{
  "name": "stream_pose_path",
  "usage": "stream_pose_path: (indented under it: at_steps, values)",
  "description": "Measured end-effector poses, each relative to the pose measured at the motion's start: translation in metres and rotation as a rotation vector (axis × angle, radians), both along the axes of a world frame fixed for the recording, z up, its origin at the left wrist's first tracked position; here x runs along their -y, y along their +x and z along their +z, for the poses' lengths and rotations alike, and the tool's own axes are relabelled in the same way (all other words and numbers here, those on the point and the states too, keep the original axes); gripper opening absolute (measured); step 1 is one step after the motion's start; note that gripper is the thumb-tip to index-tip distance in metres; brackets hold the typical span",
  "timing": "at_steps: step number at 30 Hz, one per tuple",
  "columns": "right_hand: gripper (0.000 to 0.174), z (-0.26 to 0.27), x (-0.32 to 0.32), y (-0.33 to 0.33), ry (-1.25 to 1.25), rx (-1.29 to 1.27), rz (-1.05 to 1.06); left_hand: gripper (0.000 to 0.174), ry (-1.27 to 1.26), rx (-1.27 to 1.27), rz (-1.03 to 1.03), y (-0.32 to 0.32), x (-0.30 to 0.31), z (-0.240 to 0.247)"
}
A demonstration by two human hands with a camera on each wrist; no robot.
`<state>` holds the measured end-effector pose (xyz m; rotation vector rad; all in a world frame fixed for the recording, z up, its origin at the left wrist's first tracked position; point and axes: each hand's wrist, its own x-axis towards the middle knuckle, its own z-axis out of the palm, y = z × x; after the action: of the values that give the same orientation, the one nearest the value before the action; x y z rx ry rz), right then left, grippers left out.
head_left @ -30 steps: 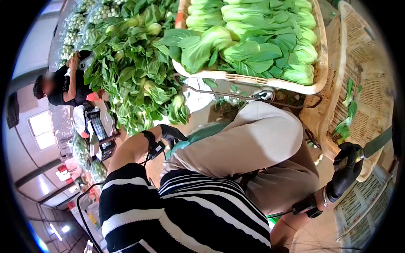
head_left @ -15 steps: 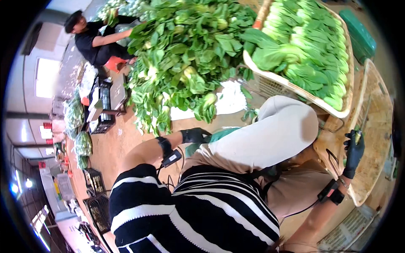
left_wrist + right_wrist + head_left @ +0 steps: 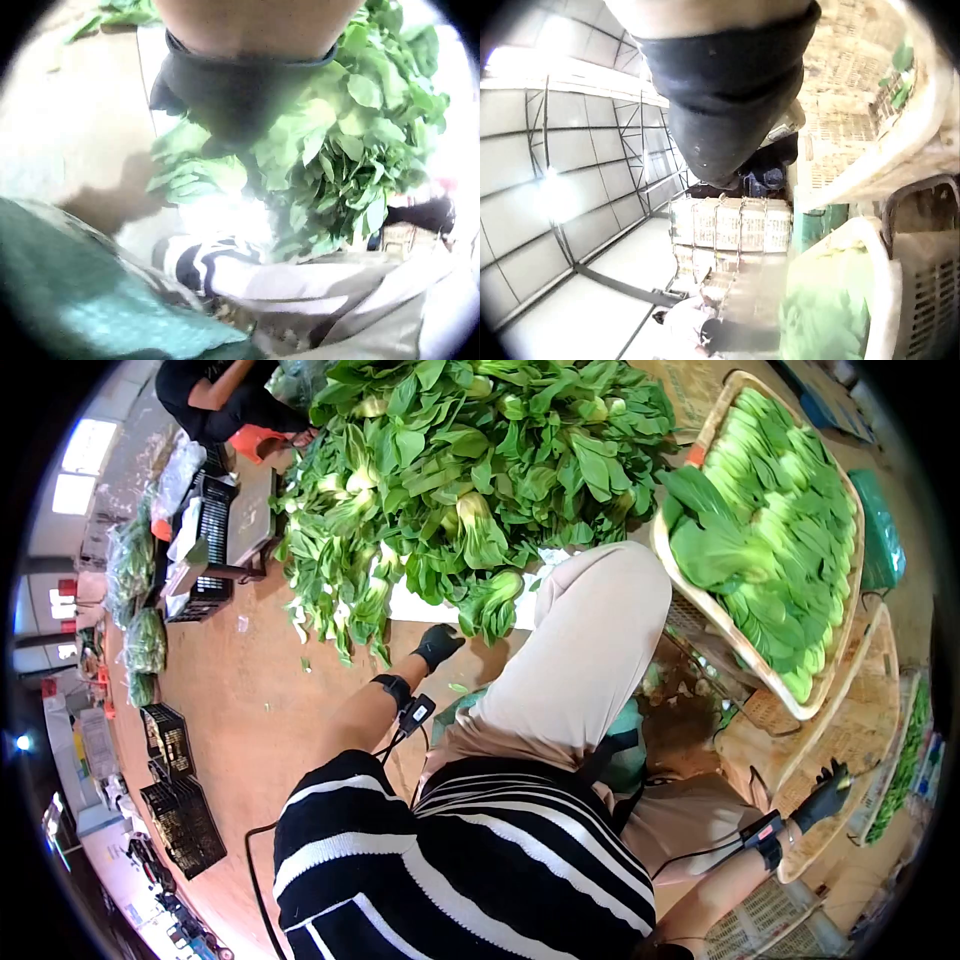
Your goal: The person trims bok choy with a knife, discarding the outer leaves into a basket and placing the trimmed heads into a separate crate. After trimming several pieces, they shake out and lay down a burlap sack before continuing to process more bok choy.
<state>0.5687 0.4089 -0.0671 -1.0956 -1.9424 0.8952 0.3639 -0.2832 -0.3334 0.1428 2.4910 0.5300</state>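
Note:
My left hand (image 3: 438,647), in a black glove, is just short of the near edge of a large heap of bok choy (image 3: 480,530), with nothing in its grasp. A loose bok choy head (image 3: 492,600) lies closest to it on a white sheet. In the left wrist view the gloved left hand (image 3: 232,97) overlaps the leaves, its fingers mostly hidden. Off to the right, my gloved right hand (image 3: 825,798) grips a knife by its yellowish handle (image 3: 845,783), over a plastic crate. The right wrist view shows part of the handle (image 3: 784,129) beside the glove.
A crate of neatly packed bok choy (image 3: 690,550) stands ahead on the right. Beside it is a mostly bare crate (image 3: 800,760). Black crates (image 3: 185,815) sit on the floor at left. Another person (image 3: 205,400) sits beyond the heap. My bent knee (image 3: 630,575) lies between heap and crates.
My left hand has moved forward from beside my thigh toward the heap's edge. The right hand, still with the knife, has shifted over the crate. The head view has turned leftward.

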Motion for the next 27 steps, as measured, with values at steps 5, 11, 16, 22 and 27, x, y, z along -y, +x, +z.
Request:
stream_pose_path:
  at_steps: [5, 11, 16, 22, 27]
  values:
    - [0.033, 0.000, 0.019, -0.027, 0.007, -0.015, -0.104, 0.073, -0.038, 0.001, 0.602, -0.038, -0.025, -0.032]
    - [0.034, -0.009, 0.067, -0.055, 0.048, 0.081, 0.005, 0.037, 0.079, 0.066, 0.588, -0.028, 0.077, -0.074]
    - [0.033, -0.014, 0.085, -0.074, 0.105, 0.128, 0.037, 0.076, -0.482, -0.369, 0.656, -0.049, 0.168, -0.013]
    - [0.033, -0.004, 0.126, -0.092, 0.029, 0.283, 0.052, 0.079, -0.481, 0.132, 0.652, -0.082, 0.193, -0.043]
    - [0.046, -0.017, 0.104, -0.084, 0.072, 0.293, 0.039, 0.022, -0.408, -0.021, 0.660, -0.064, 0.199, -0.055]
